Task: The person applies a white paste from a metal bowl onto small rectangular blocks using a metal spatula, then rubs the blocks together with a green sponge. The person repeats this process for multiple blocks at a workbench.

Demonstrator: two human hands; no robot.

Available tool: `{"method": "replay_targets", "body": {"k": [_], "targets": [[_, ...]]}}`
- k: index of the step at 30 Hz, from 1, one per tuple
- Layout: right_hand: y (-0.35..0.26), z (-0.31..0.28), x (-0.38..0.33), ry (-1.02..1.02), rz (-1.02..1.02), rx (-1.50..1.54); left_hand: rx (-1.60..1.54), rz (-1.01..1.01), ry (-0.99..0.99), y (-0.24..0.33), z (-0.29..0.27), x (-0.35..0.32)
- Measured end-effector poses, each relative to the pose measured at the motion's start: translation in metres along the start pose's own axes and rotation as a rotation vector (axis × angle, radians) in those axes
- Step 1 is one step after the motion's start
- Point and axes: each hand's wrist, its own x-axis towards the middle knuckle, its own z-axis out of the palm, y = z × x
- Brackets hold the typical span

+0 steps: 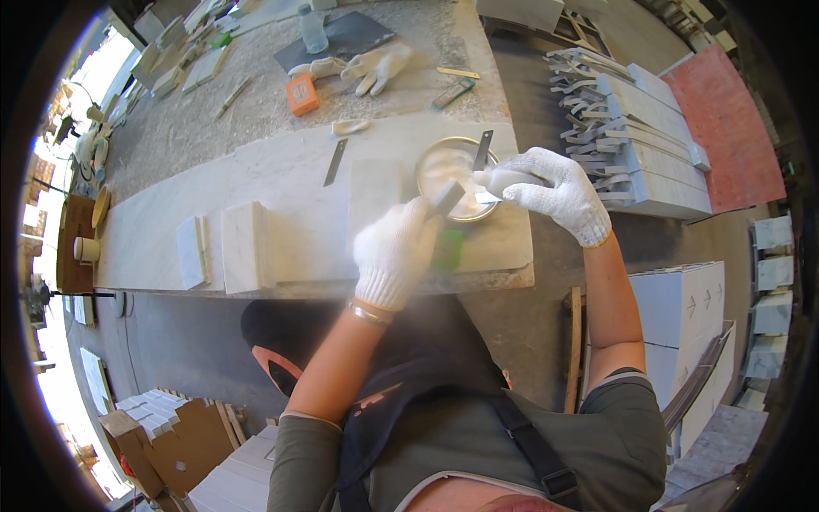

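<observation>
My left hand (391, 260), in a white knit glove, is closed on a flat grey strip (447, 198) that reaches over the near side of a round metal bowl (421, 164). White paste or powder (444, 164) lies in the bowl. My right hand (559, 189), gloved too, pinches a rounded pale grey piece (508, 180) at the bowl's right edge; its exact kind is unclear. A small white flat bit shows below that piece. One dark flat blade (484, 147) leans upright at the bowl's far right, and another dark blade (335, 162) lies on the marble slab to the left.
Pale marble pieces (244, 247) stand near the bench's front edge. Farther back are spare white gloves (375, 70), an orange box (302, 95), a clear bottle (312, 32) and a green-grey cutter (452, 94). Stacked white slabs (653, 145) are beyond the bench's right edge.
</observation>
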Motion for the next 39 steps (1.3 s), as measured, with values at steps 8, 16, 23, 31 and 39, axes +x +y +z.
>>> {"method": "replay_targets", "body": {"k": [8, 16, 23, 31, 39], "targets": [[-0.0032, 0.0003, 0.0008, 0.012, -0.010, -0.120, 0.019, 0.019, 0.020, 0.0009, 0.0006, -0.0012], [-0.0035, -0.0009, 0.0022, 0.023, -0.030, -0.201, 0.025, 0.010, -0.004, 0.0004, 0.0001, -0.0006], [-0.0018, -0.0009, 0.0040, 0.018, -0.019, -0.161, 0.014, 0.000, -0.014, 0.0005, -0.0003, -0.0002], [-0.0002, 0.0011, 0.0064, 0.060, -0.076, -0.195, 0.008, 0.000, -0.012, 0.0005, 0.0000, 0.0001], [-0.0058, -0.0013, 0.0046, 0.017, -0.011, -0.168, 0.021, -0.006, -0.020, 0.0006, 0.0003, 0.0003]]}}
